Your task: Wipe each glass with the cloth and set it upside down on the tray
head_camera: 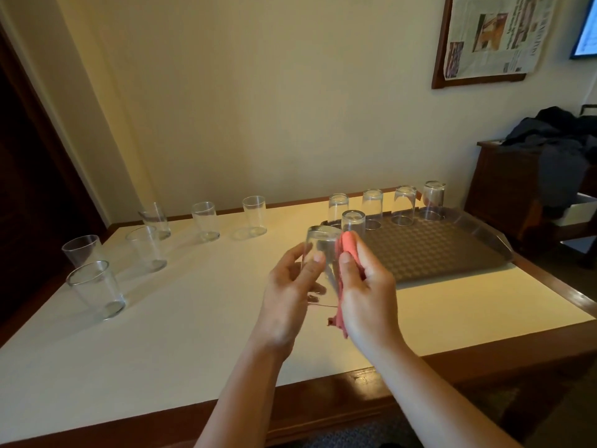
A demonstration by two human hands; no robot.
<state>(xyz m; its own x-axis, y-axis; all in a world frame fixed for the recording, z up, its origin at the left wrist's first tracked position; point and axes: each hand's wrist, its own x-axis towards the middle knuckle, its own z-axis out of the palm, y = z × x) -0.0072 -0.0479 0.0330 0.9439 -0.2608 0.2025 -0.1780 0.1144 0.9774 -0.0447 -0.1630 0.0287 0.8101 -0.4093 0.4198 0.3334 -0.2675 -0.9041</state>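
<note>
Glass [318, 253] between left fingers [315, 265], cloth [347, 250]

It looked like a room in a home or a guesthouse. A wooden table [484, 360] with a pale top stood against a plain cream wall [258, 92]. Above the table's right end hung a wood-framed board [491, 40] with newspaper pages pinned to it. To the right of the table stood a dark wooden cabinet [504, 189] with dark clothes [559, 147] heaped on it. Left of the table was a dark wooden door [29, 189].
</note>
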